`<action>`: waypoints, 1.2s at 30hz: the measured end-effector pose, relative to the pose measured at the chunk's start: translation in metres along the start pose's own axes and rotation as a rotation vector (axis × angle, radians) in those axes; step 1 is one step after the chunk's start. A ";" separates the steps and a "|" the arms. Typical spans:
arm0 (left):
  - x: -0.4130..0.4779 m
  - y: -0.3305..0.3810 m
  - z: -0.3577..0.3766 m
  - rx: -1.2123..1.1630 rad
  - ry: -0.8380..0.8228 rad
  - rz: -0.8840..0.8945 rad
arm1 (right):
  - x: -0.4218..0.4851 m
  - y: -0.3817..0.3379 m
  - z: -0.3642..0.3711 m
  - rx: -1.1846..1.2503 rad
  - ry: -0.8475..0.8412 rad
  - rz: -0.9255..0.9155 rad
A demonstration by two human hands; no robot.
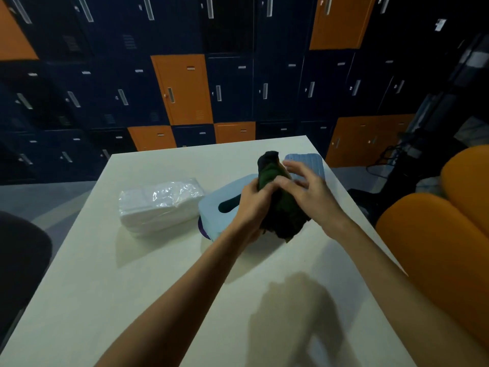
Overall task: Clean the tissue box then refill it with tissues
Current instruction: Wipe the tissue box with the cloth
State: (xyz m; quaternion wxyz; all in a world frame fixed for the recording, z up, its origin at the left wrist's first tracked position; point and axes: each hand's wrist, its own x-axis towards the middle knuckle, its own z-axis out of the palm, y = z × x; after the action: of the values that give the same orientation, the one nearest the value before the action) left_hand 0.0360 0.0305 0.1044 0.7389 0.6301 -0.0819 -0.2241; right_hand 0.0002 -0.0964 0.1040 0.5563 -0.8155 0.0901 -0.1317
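A light blue tissue box (221, 197) with a dark oval slot lies on the white table (132, 274), partly hidden by my hands. My left hand (252, 205) grips a dark green cloth (283, 205) above the box. My right hand (308, 189) holds the same cloth from the right, thumb and fingers on it. The cloth's top end sticks up above both hands. A plastic-wrapped pack of white tissues (158, 205) lies just left of the box. A blue ribbed panel (308, 162), perhaps the box's base, lies flat behind my right hand.
Blue and orange lockers (182, 88) line the wall beyond the table's far edge. Orange seat cushions (436, 245) sit close at the table's right side. A dark chair (21, 260) stands at the left. Cables and dark equipment (412, 149) are at the far right.
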 end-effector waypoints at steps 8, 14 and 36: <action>0.038 0.032 -0.033 -0.093 -0.275 -0.177 | 0.046 0.001 0.018 -0.045 -0.042 -0.078; 0.048 0.017 -0.090 0.969 -0.095 0.192 | 0.086 0.020 0.006 -0.195 0.135 -0.128; 0.047 -0.044 -0.141 1.109 -0.040 0.190 | 0.071 0.069 0.028 -0.412 -0.038 -0.019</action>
State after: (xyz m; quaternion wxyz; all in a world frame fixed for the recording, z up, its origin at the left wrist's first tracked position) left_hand 0.1244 0.1321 0.0275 0.3123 0.9097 -0.2577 -0.0920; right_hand 0.0763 -0.1172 0.0384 0.3781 -0.9152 0.0972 -0.1004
